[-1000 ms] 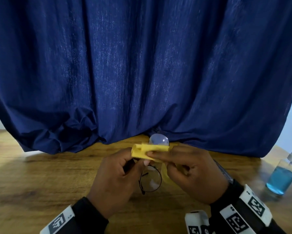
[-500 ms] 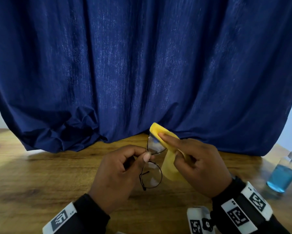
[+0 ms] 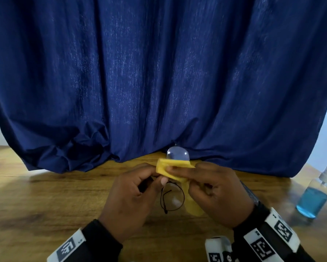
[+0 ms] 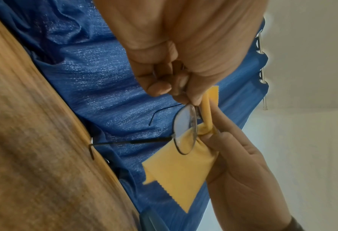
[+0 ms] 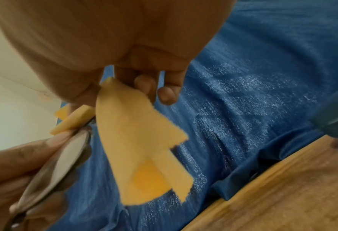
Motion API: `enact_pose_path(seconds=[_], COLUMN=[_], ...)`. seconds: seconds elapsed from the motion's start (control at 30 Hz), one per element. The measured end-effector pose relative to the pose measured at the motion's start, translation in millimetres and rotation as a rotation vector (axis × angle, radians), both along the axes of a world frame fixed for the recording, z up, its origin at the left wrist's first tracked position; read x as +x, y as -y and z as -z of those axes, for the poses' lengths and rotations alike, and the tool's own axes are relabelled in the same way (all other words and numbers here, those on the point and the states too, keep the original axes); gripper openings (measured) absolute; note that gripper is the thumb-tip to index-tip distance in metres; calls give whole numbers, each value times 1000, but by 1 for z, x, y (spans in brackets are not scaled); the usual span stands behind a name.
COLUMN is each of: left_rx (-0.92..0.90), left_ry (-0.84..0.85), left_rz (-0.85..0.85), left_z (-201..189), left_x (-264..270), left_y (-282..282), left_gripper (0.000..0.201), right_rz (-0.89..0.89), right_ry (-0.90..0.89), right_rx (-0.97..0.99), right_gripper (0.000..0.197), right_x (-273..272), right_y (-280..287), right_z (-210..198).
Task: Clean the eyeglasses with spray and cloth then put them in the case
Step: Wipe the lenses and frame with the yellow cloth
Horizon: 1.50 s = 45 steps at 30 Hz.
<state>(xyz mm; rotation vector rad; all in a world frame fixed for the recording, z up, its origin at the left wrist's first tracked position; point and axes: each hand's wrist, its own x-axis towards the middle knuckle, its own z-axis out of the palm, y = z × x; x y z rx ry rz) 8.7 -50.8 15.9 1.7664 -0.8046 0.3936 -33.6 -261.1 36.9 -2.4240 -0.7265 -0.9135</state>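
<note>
Thin black round-rimmed eyeglasses (image 3: 172,197) (image 4: 185,128) are held upright above the wooden table. My left hand (image 3: 134,193) (image 4: 176,84) pinches them at the bridge. My right hand (image 3: 213,190) (image 5: 124,81) pinches a yellow cloth (image 3: 173,167) (image 4: 180,175) (image 5: 140,148) folded over the lower part of the upper lens (image 3: 177,153). The rest of the cloth hangs down behind the lower lens. A clear spray bottle (image 3: 316,197) with blue liquid stands at the right. No case shows in any view.
A dark blue curtain (image 3: 158,72) hangs across the back and bunches on the wooden table (image 3: 45,205). Bare table lies to the left of my hands.
My right hand slid the cloth down from the top of the upper lens to its lower part, baring the lens top. The left hand kept its hold.
</note>
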Motion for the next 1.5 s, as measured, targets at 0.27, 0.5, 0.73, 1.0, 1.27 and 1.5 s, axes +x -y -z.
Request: enact_pose_path(seconds=[0.27, 0.5, 0.73, 1.0, 1.27, 1.5], left_rx=[-12, -26, -2, -12, -8, -4], left_ry=[-20, -58, -49, -50, -79, -69], left_rz=[23, 22, 9, 17, 22, 19], left_z=[0, 1, 1, -2, -1, 0], left_x=[-1, 1, -1, -5, -2, -2], left_y=[3, 1, 2, 4, 3, 3], left_gripper=[13, 14, 14, 14, 12, 12], right_rz=[10, 37, -4, 0, 38, 66], right_ry=[-31, -11, 15, -5, -5, 23], right_rx=[21, 56, 30, 6, 45, 47], right_gripper=[57, 55, 47, 51, 54, 53], right_x=[1, 3, 1, 2, 3, 3], right_y=[-1, 6, 3, 2, 4, 4], right_z=[-1, -3, -1, 0, 0, -3])
